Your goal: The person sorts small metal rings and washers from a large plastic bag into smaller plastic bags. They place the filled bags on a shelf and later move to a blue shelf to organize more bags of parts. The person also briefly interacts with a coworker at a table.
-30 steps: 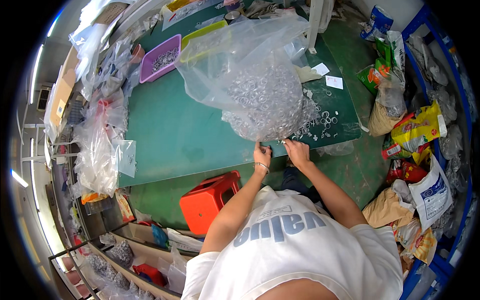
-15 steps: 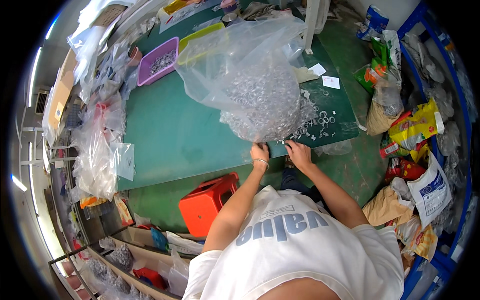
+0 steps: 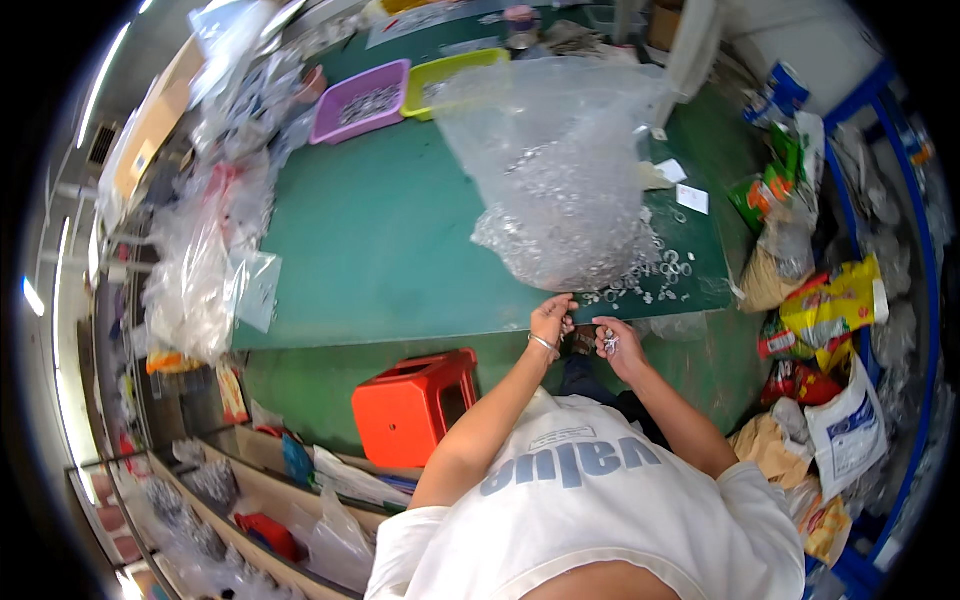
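Note:
A large clear plastic bag (image 3: pixel 570 220) stands on the green table (image 3: pixel 370 240), bulging with many small silvery or clear pieces. Loose rings and bits (image 3: pixel 670 265) lie beside its lower right side. My left hand (image 3: pixel 550 320), with a bracelet at the wrist, is at the table's front edge just below the bag. Its fingers are curled, and what they hold is too small to name. Closed palm-up around a few small silvery pieces (image 3: pixel 610 343), my right hand (image 3: pixel 627 350) is just off the table edge. The hands are slightly apart.
Purple (image 3: pixel 360 100) and yellow (image 3: pixel 420 90) trays stand at the back, the purple one holding small parts. A red stool (image 3: pixel 405 410) is below the table's front. Plastic bags (image 3: pixel 205 270) crowd the left; sacks (image 3: pixel 850 420) and a blue rack (image 3: pixel 930 330) line the right.
Both hands have drawn back from the bag's base toward me. My right hand has turned palm up, showing small pieces in it. The view has shifted a little.

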Demonstrator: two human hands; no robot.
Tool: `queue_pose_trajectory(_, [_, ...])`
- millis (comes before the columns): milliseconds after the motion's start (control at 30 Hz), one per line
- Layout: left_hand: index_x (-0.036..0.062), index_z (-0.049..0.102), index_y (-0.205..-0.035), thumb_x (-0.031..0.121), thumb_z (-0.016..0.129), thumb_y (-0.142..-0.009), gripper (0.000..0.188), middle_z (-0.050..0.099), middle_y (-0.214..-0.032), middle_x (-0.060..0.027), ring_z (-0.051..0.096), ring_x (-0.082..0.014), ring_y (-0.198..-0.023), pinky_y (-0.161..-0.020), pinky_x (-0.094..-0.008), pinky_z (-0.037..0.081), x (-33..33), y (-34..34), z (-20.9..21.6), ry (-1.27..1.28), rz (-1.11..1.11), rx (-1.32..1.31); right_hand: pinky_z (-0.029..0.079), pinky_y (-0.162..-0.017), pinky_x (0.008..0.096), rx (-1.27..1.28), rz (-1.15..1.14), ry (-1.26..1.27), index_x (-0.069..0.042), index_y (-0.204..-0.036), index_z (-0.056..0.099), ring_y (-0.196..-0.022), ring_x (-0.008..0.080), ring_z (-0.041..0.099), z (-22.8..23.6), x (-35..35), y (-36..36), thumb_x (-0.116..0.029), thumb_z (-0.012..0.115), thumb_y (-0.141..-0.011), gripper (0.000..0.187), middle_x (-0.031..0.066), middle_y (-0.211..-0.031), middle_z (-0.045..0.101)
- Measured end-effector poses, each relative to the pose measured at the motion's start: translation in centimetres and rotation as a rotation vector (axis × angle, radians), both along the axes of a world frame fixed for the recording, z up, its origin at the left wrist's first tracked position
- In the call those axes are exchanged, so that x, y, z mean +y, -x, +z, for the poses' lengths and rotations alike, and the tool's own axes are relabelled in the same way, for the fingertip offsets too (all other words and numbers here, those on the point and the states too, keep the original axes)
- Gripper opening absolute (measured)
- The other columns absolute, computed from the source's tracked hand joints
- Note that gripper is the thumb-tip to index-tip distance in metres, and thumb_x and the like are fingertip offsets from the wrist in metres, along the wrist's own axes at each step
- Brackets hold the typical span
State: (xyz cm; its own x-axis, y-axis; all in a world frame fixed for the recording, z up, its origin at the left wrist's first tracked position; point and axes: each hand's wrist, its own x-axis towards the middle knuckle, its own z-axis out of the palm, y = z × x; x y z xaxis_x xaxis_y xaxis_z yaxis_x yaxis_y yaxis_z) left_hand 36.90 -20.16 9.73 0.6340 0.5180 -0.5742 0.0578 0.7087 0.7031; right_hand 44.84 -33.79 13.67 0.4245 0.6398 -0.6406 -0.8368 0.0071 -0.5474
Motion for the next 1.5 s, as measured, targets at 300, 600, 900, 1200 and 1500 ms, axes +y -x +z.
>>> queue_pose_trajectory(300, [-0.0021,0.039,-0.123,0.023,0.04,-0.091,0.04,0.043,-0.126,-0.0161,0.046,-0.0248,-0.112,-0.09,-0.0357,0.043,3.4,16.7,8.4,0.741,0.431,-0.753,0.046,-0.067,0.0304,0.268,0.278,-0.326,0.004,-0.109,0.049,-0.075,0.0212,0.055,7.5,7.9,8.7,-0.005,0.043,-0.081,0.03,0.0139,-0.097,0.057])
queue_pose_trajectory(600, [0.0,0.039,-0.124,0.03,0.034,-0.092,0.045,0.034,-0.134,-0.0148,0.044,-0.0257,-0.113,-0.089,-0.0385,0.039,2.1,27.0,15.2,0.466,0.561,-0.95,0.04,-0.045,0.0196,-0.409,0.998,-0.431,0.002,-0.115,0.047,-0.055,0.0085,0.049,15.1,14.8,20.1,0.003,0.039,-0.084,0.031,0.0127,-0.101,0.058])
queue_pose_trajectory(900, [0.0013,0.041,-0.123,0.028,0.035,-0.091,0.042,0.042,-0.128,-0.0148,0.051,-0.024,-0.103,-0.079,-0.0336,0.045,1.6,30.6,16.7,0.212,0.827,-1.107,0.035,-0.043,0.018,-0.528,1.341,-0.54,0.003,-0.113,0.049,-0.05,0.0061,0.043,19.0,20.0,25.4,0.001,0.04,-0.086,0.028,0.0072,-0.085,0.057])
queue_pose_trajectory(1200, [0.0024,0.039,-0.126,0.028,0.032,-0.092,0.044,0.045,-0.127,-0.0089,0.04,-0.0226,-0.119,-0.1,-0.0391,0.028,2.8,33.4,20.1,0.088,1.21,-1.04,0.041,-0.052,0.0221,-0.563,1.543,-0.669,0.003,-0.109,0.05,-0.059,0.008,0.049,20.4,24.9,30.0,0.001,0.036,-0.088,0.025,0.0086,-0.092,0.055])
queue_pose_trajectory(1500, [0.0007,0.046,-0.119,0.021,0.037,-0.09,0.036,0.055,-0.107,-0.0064,0.054,-0.0147,-0.094,-0.085,-0.0359,0.043,2.0,40.1,18.1,0.004,1.341,-1.161,0.045,-0.058,0.0386,-1.581,1.63,-1.271,-0.004,-0.091,0.055,-0.07,0.0342,0.055,21.5,26.0,39.9,-0.006,0.055,-0.078,0.013,0.0127,-0.082,0.053])
